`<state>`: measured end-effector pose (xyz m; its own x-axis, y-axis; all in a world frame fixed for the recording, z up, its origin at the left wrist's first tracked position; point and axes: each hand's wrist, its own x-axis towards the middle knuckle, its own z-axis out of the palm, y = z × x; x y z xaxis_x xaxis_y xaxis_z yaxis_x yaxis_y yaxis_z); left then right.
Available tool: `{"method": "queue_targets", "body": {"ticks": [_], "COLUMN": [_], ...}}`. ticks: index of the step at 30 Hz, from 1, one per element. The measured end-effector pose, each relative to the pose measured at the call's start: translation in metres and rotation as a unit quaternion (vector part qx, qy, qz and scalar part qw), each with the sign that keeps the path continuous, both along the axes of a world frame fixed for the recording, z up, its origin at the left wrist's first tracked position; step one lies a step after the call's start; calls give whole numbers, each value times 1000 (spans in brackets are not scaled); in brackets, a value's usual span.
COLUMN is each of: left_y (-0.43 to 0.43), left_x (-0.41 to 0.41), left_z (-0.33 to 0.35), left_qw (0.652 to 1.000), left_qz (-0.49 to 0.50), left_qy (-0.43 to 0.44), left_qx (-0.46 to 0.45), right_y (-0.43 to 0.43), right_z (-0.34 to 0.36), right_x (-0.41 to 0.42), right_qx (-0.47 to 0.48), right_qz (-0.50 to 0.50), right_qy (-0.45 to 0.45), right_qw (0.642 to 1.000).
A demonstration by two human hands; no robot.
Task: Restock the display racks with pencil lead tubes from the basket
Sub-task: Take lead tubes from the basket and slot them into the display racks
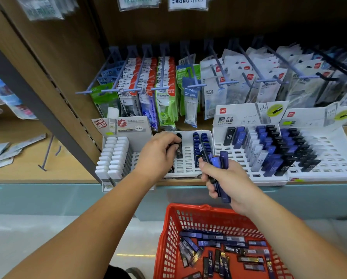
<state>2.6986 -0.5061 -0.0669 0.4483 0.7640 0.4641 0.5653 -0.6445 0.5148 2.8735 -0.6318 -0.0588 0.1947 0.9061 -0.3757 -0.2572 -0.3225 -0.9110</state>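
This is a shop, with a wooden shelf (27, 168) and lots of hanging packets (164, 93) on hooks at the back. White racks stand in a row along the front of the shelf.

A black tube (179, 150) stands in the middle rack (186, 164), on its left side, with its top end up. The left hand (158, 154) pinches it with curled fingertips. I think this tube is being put into its slot. To do it well, the tube should go straight down into a hole, upright, and be pushed until it sits firm. It should stay on the black side, away from the row of blue tubes (200, 143) just beside it.

The left arm reaches forward over the shelf edge, with the back of the hand up and the fingers bent down onto the tube.

The right hand (225, 184) waits just in front of the racks. Its fingers are wrapped tight round a bunch of blue tubes (221, 160) that stick up and down out of the fist.

Below, the red basket (168, 228) has many loose tubes (218, 248) lying flat in it, so there is a lot left to put out.
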Motion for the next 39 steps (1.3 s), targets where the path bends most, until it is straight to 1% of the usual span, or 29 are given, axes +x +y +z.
{"method": "queue_targets", "body": {"ticks": [6, 9, 13, 15, 16, 17, 18, 19, 21, 22, 24, 25, 26, 29, 32, 33, 34, 36, 37, 39], "left_y": [1, -1, -3, -4, -8, -14, -22, -29, -47, -54, -61, -61, -61, -67, -89, -99, -108, -123, -129, -136], "left_x": [0, 2, 2, 2, 3, 5, 10, 16, 29, 34, 37, 37, 37, 33, 30, 30, 32, 38, 41, 47], "left_z": [1, 0, 5, 9, 15, 22, 30, 37, 45, 46, 51, 53, 55, 55, 55, 56, 57, 58, 58, 57], "left_qw": [999, 997, 991, 991, 994, 998, 999, 995, 965, 946, 902, 877, 862, 858, 835, 841, 860, 904, 917, 924], "left_qz": [-5, 0, 21, 14, 15, 20, 21, 9, -24, -38, -38, -29, -19, -3, -4, -4, -3, -9, -18, -37], "left_qy": [35, 75, 127, 115, 86, 47, 15, -8, -56, -90, -192, -244, -274, -275, -292, -285, -258, -174, -147, -145], "left_qx": [25, 36, 48, 62, 59, 32, -21, -101, -256, -308, -385, -414, -427, -434, -466, -460, -440, -390, -371, -353], "right_y": [-3, -5, -7, -10, -11, -12, -13, -15, -16, -18, -21, -23, -26, -34, -40, -42, -42, -45, -46, -48], "right_z": [2, 4, 11, 14, 16, 17, 18, 19, 21, 23, 28, 30, 32, 37, 42, 43, 44, 49, 52, 54], "right_x": [2, 4, 7, 8, 9, 9, 10, 10, 9, 9, 8, 9, 11, 18, 22, 23, 23, 24, 24, 25], "right_qx": [6, 15, 23, 31, 31, 31, 30, 32, 36, 37, 42, 45, 47, 34, 11, 3, -7, -36, -53, -80], "right_qz": [0, 6, 33, 34, 34, 37, 41, 47, 55, 57, 63, 64, 64, 54, 25, 16, 8, -1, 1, 19], "right_qy": [6, 24, 12, 9, 3, -7, -21, -34, -48, -42, -7, 16, 38, 70, 96, 105, 105, 91, 84, 84], "right_qw": [1000, 1000, 999, 999, 999, 999, 998, 998, 997, 997, 997, 997, 996, 996, 995, 994, 994, 995, 995, 993]}}
